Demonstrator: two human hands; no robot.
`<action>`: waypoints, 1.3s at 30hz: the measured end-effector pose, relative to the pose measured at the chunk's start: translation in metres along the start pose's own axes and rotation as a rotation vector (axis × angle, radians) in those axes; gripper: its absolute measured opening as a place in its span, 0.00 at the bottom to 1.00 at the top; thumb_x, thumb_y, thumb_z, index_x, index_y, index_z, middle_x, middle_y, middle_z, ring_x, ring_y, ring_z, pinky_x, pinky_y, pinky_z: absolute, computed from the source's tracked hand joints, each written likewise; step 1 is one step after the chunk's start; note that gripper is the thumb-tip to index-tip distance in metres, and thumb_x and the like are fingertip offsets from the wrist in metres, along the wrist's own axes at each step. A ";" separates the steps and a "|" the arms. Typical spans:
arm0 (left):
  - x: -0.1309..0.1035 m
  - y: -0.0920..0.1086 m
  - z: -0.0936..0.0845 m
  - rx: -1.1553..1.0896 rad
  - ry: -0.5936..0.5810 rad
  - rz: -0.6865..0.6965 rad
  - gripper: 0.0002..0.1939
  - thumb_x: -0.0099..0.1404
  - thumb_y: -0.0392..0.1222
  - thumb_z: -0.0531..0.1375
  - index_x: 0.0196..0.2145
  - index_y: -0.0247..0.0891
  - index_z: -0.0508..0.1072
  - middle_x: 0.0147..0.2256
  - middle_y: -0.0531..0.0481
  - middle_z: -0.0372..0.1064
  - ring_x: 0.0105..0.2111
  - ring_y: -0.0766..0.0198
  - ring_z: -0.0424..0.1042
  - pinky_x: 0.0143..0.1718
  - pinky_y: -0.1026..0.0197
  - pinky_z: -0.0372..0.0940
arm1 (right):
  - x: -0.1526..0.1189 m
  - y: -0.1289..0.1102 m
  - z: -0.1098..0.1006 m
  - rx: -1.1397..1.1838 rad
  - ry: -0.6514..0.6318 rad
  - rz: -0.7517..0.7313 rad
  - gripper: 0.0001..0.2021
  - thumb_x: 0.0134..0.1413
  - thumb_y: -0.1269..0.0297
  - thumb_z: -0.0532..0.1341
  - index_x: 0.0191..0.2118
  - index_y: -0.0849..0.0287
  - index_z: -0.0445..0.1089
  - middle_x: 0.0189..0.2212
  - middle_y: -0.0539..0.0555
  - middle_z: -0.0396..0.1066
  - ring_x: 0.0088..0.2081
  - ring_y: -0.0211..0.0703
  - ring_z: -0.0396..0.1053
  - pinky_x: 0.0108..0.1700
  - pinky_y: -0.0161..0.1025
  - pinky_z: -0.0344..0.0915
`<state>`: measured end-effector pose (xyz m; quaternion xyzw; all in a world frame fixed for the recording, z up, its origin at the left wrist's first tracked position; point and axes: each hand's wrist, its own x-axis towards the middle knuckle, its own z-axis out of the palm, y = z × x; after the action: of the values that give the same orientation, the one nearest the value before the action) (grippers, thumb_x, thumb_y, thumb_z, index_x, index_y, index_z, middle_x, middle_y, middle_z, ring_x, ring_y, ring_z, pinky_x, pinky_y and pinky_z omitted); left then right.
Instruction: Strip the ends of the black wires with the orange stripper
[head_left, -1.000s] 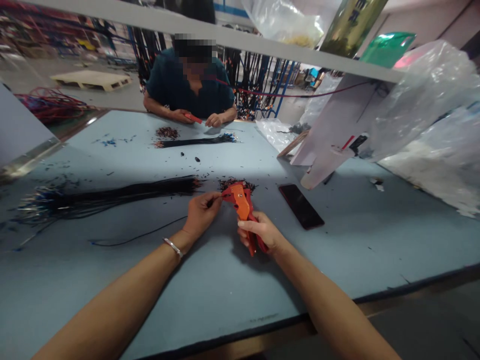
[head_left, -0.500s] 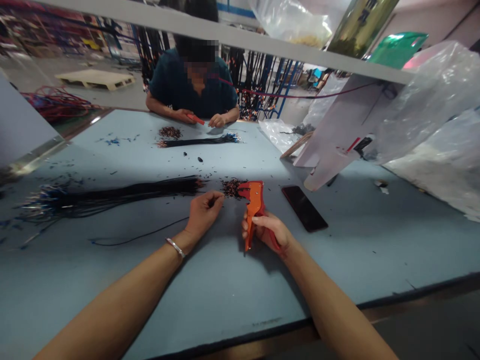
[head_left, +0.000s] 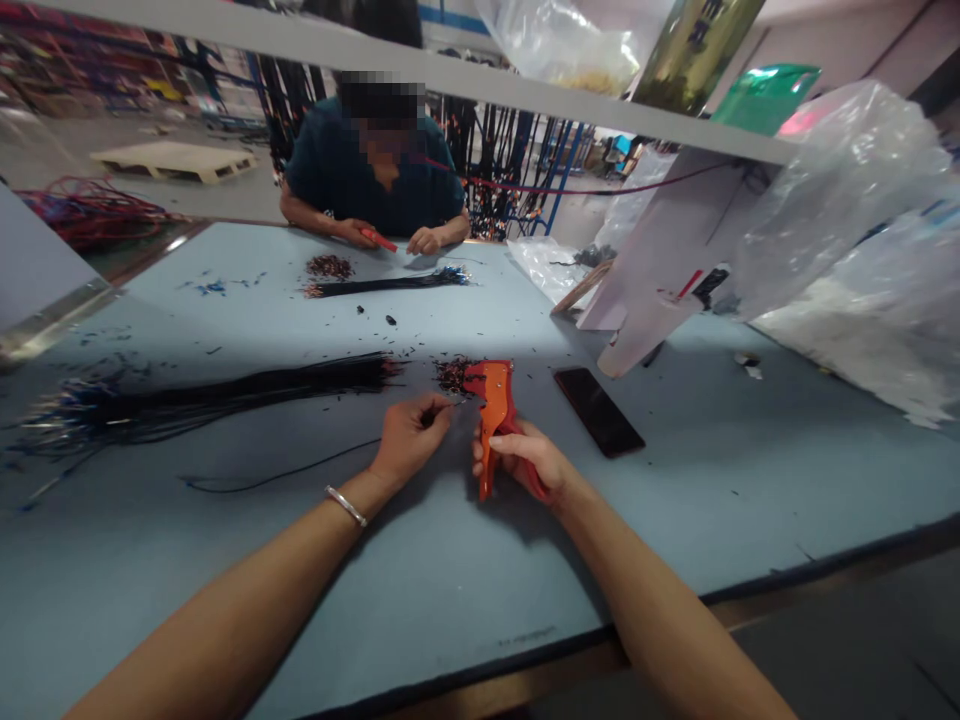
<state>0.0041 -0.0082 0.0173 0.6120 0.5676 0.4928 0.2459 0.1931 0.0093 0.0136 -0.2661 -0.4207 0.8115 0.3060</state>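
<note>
Pinching (head view) end of single blk wire (head_left: 300,469) btwn thumb & fingertips of L hand (head_left: 411,435), w/ fingers drawn narrow, letting short tip poke out R twd tool. Trailing rest of same wire L across lt-blue table (head_left: 420,580) in loose curve. Gripping orange-&-red wire stripper (head_left: 496,395) in R hand (head_left: 529,455), w/ fingers wrapped round handles. Holding stripper roughly upright, jaws facing L, just beside wire tip; not managing to tell if touching. Wearing silver bracelet (head_left: 346,506) on L wrist.

Working right by pile of dark scraps (head_left: 452,376), w/ stripper head partly covering its R side. Having long bundle of blk wires (head_left: 262,385) lying L of pile, beyond loose wire, w/ blue & silvery ends far L and reddish ends nearest pile. Having phone (head_left: 598,412) lying flat R of stripper, near R hand but apart.

Facing co-worker (head_left: 375,185) across table, dark top, holding red tool (head_left: 379,240). Seeing also shorter blk bundle (head_left: 382,284) in front of co-worker, w/ brownish scrap pile (head_left: 330,266) just behind its L part & blue bits (head_left: 214,287) farther L. Looking under white beam (head_left: 465,72) slanting across top, w/ clear plastic bags (head_left: 840,190) bulging at R. Spotting wooden pallet (head_left: 176,160) & tangle of red cables (head_left: 97,205) in bkgd, upper L.
</note>
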 end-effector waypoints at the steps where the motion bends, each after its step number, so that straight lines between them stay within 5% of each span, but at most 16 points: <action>1: -0.001 0.001 0.001 -0.011 -0.006 -0.008 0.11 0.58 0.43 0.56 0.25 0.34 0.73 0.19 0.55 0.64 0.21 0.69 0.60 0.24 0.67 0.55 | 0.000 -0.001 0.001 -0.015 0.002 -0.002 0.15 0.43 0.63 0.67 0.38 0.62 0.68 0.28 0.52 0.72 0.27 0.44 0.74 0.26 0.37 0.71; 7: -0.001 0.003 0.003 -0.111 0.007 -0.063 0.10 0.57 0.44 0.58 0.25 0.34 0.73 0.20 0.55 0.64 0.22 0.69 0.61 0.24 0.67 0.56 | -0.007 -0.012 0.006 -0.241 0.057 -0.078 0.17 0.43 0.60 0.66 0.39 0.62 0.67 0.29 0.52 0.71 0.27 0.43 0.72 0.29 0.39 0.69; 13: -0.002 0.006 0.004 -0.223 -0.032 -0.109 0.10 0.57 0.45 0.60 0.25 0.35 0.72 0.19 0.57 0.63 0.21 0.69 0.59 0.24 0.67 0.55 | -0.016 -0.022 0.018 -0.962 0.282 -0.357 0.07 0.48 0.64 0.61 0.36 0.58 0.67 0.27 0.49 0.69 0.28 0.41 0.66 0.33 0.38 0.62; 16: -0.003 0.007 0.006 -0.310 -0.050 -0.139 0.13 0.58 0.48 0.61 0.26 0.35 0.72 0.19 0.57 0.60 0.21 0.70 0.56 0.23 0.67 0.52 | -0.015 -0.017 0.020 -1.282 0.415 -0.489 0.11 0.47 0.65 0.61 0.40 0.58 0.68 0.29 0.52 0.71 0.30 0.44 0.67 0.35 0.39 0.61; 20: -0.004 0.004 0.010 -0.505 -0.048 -0.160 0.11 0.53 0.47 0.64 0.26 0.35 0.72 0.21 0.56 0.65 0.23 0.69 0.60 0.26 0.67 0.57 | -0.012 -0.007 0.018 -1.513 0.421 -0.591 0.16 0.48 0.64 0.59 0.45 0.59 0.68 0.36 0.57 0.73 0.35 0.49 0.69 0.37 0.41 0.63; 26: -0.005 0.004 0.012 -0.642 -0.018 -0.223 0.07 0.46 0.38 0.65 0.25 0.35 0.72 0.22 0.55 0.69 0.24 0.69 0.64 0.29 0.66 0.61 | -0.010 -0.003 0.016 -1.701 0.399 -0.599 0.20 0.49 0.63 0.61 0.50 0.59 0.68 0.41 0.59 0.73 0.38 0.51 0.69 0.43 0.45 0.63; 33: -0.006 0.002 0.011 -0.478 -0.068 -0.200 0.10 0.49 0.41 0.61 0.18 0.38 0.63 0.13 0.60 0.54 0.16 0.73 0.50 0.18 0.68 0.46 | -0.009 -0.002 0.013 -1.738 0.420 -0.580 0.22 0.47 0.65 0.62 0.51 0.60 0.68 0.42 0.60 0.72 0.39 0.53 0.68 0.45 0.47 0.63; 39: -0.006 0.002 0.010 -0.405 -0.146 -0.165 0.07 0.51 0.43 0.62 0.24 0.36 0.70 0.20 0.54 0.66 0.21 0.69 0.60 0.22 0.67 0.55 | -0.009 -0.002 0.011 -1.722 0.422 -0.580 0.22 0.47 0.65 0.61 0.51 0.59 0.67 0.43 0.60 0.72 0.40 0.53 0.68 0.46 0.48 0.63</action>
<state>0.0142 -0.0120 0.0130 0.5357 0.4860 0.5293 0.4435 0.1921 -0.0015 0.0223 -0.4279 -0.8632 0.0466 0.2639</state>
